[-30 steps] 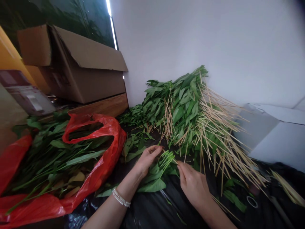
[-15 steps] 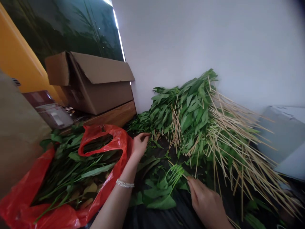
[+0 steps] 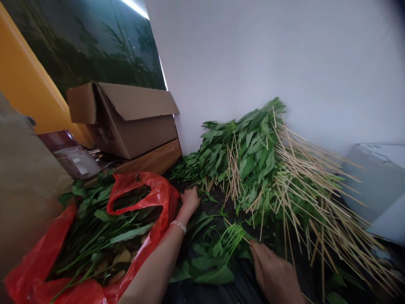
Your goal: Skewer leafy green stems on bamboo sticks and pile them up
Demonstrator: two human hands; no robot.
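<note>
My right hand [image 3: 276,270], at the lower middle, is closed on a thin bamboo skewer [image 3: 246,240]. Leafy green stems [image 3: 234,238] lie bunched across the skewer's far part, their broad leaves [image 3: 212,270] spread over a dark surface. My left hand [image 3: 190,200] is stretched forward beside the red plastic bag [image 3: 169,190], near the left end of the pile of greens [image 3: 253,147]. Its fingers are curled downward, and whatever they may hold is hidden. Many pale skewers [image 3: 306,190] stick out of the pile toward the right.
Loose greens [image 3: 120,232] fill the open bag. Behind it, a cardboard box [image 3: 145,133] stands on a wooden ledge [image 3: 155,158]. A white wall [image 3: 253,55] rises behind the pile, and a pale box [image 3: 373,185] stands at the right.
The view has tilted slightly upward, so everything sits lower. My left hand has turned its knuckles up, with fingers curled down. My right hand stays on the skewer.
</note>
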